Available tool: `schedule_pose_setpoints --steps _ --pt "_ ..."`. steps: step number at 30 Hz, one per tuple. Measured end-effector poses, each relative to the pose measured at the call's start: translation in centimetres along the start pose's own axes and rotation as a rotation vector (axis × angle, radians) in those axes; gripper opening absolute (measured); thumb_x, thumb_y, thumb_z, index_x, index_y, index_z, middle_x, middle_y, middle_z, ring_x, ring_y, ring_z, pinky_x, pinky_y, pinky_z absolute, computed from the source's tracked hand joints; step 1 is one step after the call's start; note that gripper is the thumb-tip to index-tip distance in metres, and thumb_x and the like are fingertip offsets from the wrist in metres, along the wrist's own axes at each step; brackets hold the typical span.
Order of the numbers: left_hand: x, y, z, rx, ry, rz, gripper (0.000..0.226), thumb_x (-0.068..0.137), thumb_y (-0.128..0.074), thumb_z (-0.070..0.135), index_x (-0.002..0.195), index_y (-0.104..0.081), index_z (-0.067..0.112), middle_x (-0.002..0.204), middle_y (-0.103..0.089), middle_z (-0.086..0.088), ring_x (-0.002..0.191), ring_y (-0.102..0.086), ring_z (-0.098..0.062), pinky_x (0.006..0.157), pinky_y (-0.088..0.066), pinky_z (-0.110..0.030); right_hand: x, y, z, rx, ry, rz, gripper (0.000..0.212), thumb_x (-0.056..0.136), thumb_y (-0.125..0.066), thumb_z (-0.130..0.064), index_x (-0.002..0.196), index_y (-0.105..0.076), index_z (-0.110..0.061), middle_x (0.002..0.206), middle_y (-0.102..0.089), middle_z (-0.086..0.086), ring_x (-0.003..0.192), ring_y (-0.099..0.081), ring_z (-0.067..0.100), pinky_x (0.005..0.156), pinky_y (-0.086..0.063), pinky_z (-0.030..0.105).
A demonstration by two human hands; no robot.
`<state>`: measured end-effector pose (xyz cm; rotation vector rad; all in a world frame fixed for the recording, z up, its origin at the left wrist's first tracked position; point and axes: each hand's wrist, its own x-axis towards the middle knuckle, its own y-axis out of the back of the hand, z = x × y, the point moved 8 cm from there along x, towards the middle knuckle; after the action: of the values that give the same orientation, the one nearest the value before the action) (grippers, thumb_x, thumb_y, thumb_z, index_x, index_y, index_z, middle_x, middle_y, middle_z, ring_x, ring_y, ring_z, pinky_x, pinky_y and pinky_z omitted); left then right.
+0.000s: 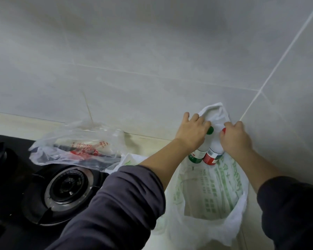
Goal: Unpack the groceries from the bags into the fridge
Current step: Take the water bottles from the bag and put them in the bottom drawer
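A white plastic bag with green print (210,192) stands open on the counter by the tiled corner. Two white bottles rise out of its far side. My left hand (192,131) grips the green-capped bottle (197,156) around its neck. My right hand (236,136) grips the red-capped bottle (212,156) the same way. Both bottles are lifted above the bag's mouth, side by side and touching. The bag's far handle (214,110) stands up behind the hands.
A clear plastic bag with red print (79,145) lies on the counter to the left, partly over the black gas hob (11,186). A round burner (67,186) sits close to my left sleeve. Grey tiled walls (152,51) meet at the corner behind the white bag.
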<state>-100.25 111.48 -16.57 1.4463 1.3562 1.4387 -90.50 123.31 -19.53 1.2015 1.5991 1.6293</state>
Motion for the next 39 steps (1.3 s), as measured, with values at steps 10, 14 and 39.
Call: schedule_pose_setpoints --steps 10,14,39 --pt "4.8 -3.9 2.0 0.045 -0.004 -0.183 0.024 0.095 -0.052 0.033 0.116 -0.05 0.022 0.099 -0.062 0.003 0.105 -0.052 -0.02 0.093 -0.027 -0.039 1.4 -2.1 0.7 -0.101 -0.013 -0.197 0.026 0.099 -0.042 -0.029 0.115 -0.048 -0.009 0.111 -0.061 0.019 0.101 -0.058 0.037 0.072 -0.039 0.036" --pt "4.3 -3.9 2.1 0.024 0.037 -0.169 0.014 0.095 -0.051 0.033 0.104 -0.053 0.023 0.078 -0.052 0.006 0.082 -0.05 -0.018 0.095 -0.026 -0.038 0.6 -3.1 0.7 -0.117 -0.039 -0.231 0.031 0.101 -0.035 -0.033 0.12 -0.044 -0.01 0.115 -0.061 0.017 0.102 -0.059 0.037 0.072 -0.04 0.036" --pt "-13.9 19.4 -9.7 -0.336 0.575 0.578 0.025 0.089 -0.052 0.039 0.097 -0.049 0.015 0.09 -0.064 0.004 0.079 -0.058 -0.023 0.077 -0.02 -0.035 -8.5 21.8 -13.6 0.633 0.272 0.287 0.022 0.078 -0.062 -0.034 0.074 -0.059 -0.012 0.067 -0.055 0.002 0.073 -0.049 0.027 0.062 -0.033 0.03"
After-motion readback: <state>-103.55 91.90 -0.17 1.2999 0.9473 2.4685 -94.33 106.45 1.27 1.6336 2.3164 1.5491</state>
